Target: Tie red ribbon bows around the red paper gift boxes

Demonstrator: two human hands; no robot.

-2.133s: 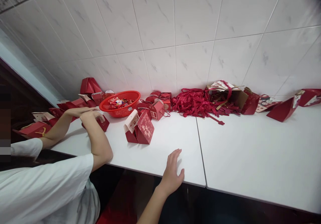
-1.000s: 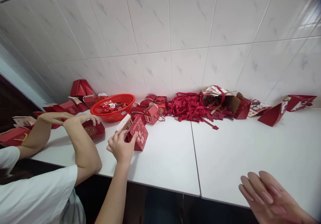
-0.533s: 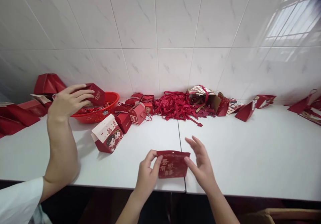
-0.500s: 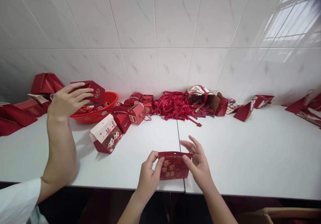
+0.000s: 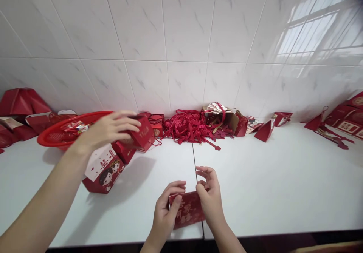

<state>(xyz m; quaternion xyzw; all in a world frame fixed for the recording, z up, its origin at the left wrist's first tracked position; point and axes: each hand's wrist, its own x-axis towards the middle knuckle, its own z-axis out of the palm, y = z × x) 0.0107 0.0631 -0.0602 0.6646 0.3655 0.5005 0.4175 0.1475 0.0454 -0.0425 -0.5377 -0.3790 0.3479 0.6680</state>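
Close to the table's front edge, a small red gift box (image 5: 187, 211) printed with gold characters is held between my two hands. My left hand (image 5: 167, 211) grips its left side, thumb on the front face and fingers behind. On the right, my right hand (image 5: 211, 198) pinches the upper right corner between thumb and index finger, its other fingers raised. The box's back and underside are hidden. To my left, another person's hand (image 5: 110, 130) holds a red box (image 5: 144, 134) above the row of boxes.
A red plastic basket (image 5: 48, 136) with wrapped sweets stands left, beside a red-and-white box with cartoon figures (image 5: 104, 170). Red ribbons (image 5: 187, 124) lie in a heap by the wall, next to an open carton (image 5: 232, 121). More red boxes (image 5: 346, 113) sit far right.
The other person's hand has carried its red box rightward from over the basket. My right hand has shifted its grip on the gift box's upper right corner. The view has turned slightly.
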